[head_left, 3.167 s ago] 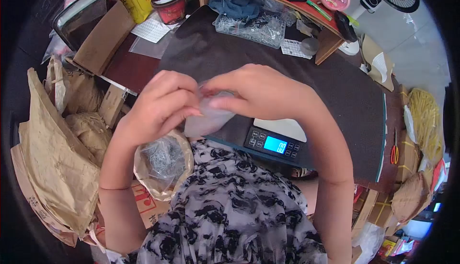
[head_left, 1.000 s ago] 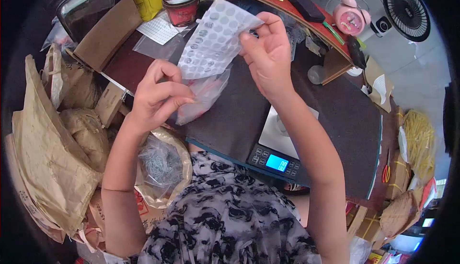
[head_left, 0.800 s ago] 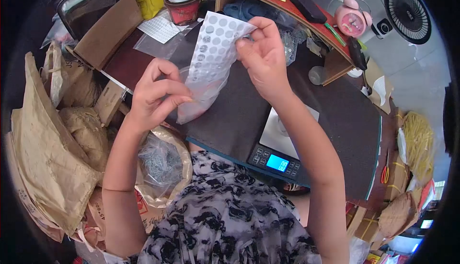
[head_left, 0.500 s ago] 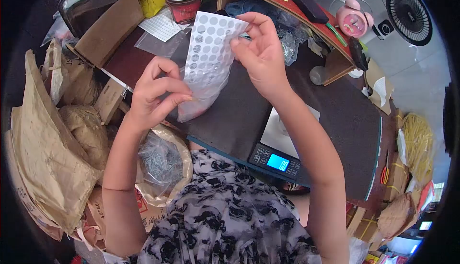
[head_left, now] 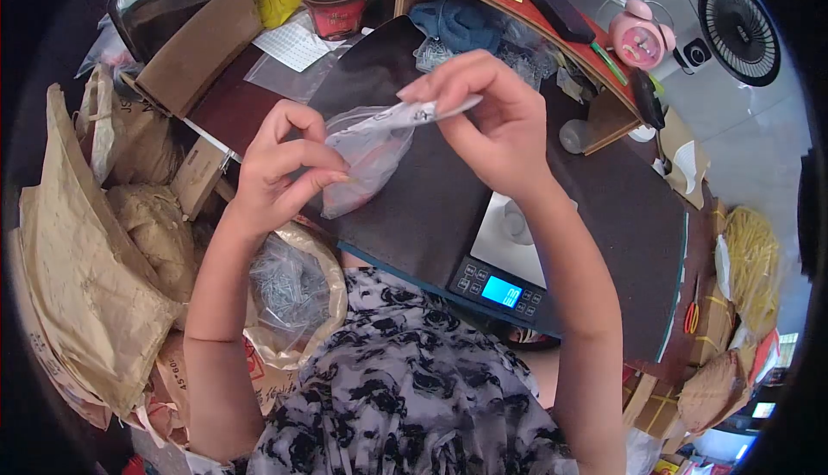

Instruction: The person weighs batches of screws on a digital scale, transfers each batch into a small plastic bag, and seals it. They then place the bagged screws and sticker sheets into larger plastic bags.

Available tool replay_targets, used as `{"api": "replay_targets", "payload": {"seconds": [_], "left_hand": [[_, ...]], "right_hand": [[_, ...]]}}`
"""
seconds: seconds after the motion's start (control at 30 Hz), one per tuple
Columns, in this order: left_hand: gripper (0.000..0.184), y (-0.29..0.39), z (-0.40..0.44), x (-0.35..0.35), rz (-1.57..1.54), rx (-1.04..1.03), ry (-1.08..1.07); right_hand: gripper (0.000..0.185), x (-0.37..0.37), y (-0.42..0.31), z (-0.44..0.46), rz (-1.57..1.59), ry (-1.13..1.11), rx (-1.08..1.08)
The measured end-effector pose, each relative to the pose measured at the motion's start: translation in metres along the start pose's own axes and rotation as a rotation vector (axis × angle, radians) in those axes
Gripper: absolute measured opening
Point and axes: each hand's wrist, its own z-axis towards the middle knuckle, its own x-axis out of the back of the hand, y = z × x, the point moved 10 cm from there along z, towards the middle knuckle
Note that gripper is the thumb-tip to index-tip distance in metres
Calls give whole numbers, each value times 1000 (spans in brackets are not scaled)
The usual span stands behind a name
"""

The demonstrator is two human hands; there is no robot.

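A small clear plastic bag [head_left: 369,171] with something reddish near its bottom hangs above the dark mat. My left hand [head_left: 289,165] pinches the bag's left side between thumb and fingers. Across the upper part of the bag lies a white sheet of round stickers [head_left: 384,121], now tilted nearly edge-on, so its dots barely show and small dark marks appear on it. The sheet's right end is gripped in my right hand [head_left: 498,113], whose fingers curl over it. Below my right forearm, a digital scale [head_left: 500,255] with a lit blue display carries a clear round piece [head_left: 516,225].
At lower left, an open sack [head_left: 293,290] holds many screws, beside brown paper sacks [head_left: 95,277]. Another dotted sheet [head_left: 297,42] lies near a red tub [head_left: 336,14]. A wooden shelf [head_left: 617,117] with a pink alarm clock [head_left: 641,37] stands at the back right.
My right hand has turned the sticker sheet from upright and facing me to nearly flat, folding it down over the bag. My left hand stays almost still.
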Motion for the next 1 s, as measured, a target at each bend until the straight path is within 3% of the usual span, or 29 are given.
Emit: {"api": "replay_targets", "payload": {"seconds": [0.17, 0.37, 0.47, 0.6, 0.7, 0.8, 1.0], "left_hand": [[14, -2, -2, 0, -11, 25, 9], [17, 23, -4, -7, 100, -96, -29], [22, 31, -13, -10, 147, -135, -54], [23, 41, -18, -14, 191, -133, -65], [23, 45, -24, -15, 192, -162, -19], [22, 47, -32, -15, 153, -127, 84], [25, 64, -50, -25, 246, -219, 68]], "right_hand": [[21, 1, -4, -11, -150, -4, -26], [26, -35, -18, -16, -563, -285, 89], [24, -52, -32, -22, -606, -386, 199], [29, -49, -34, -28, -672, -478, 72], [26, -30, -50, -24, -654, -294, 128], [27, -26, -60, -31, -522, -298, 159], [25, -37, -41, -61, -501, -416, 97]]}}
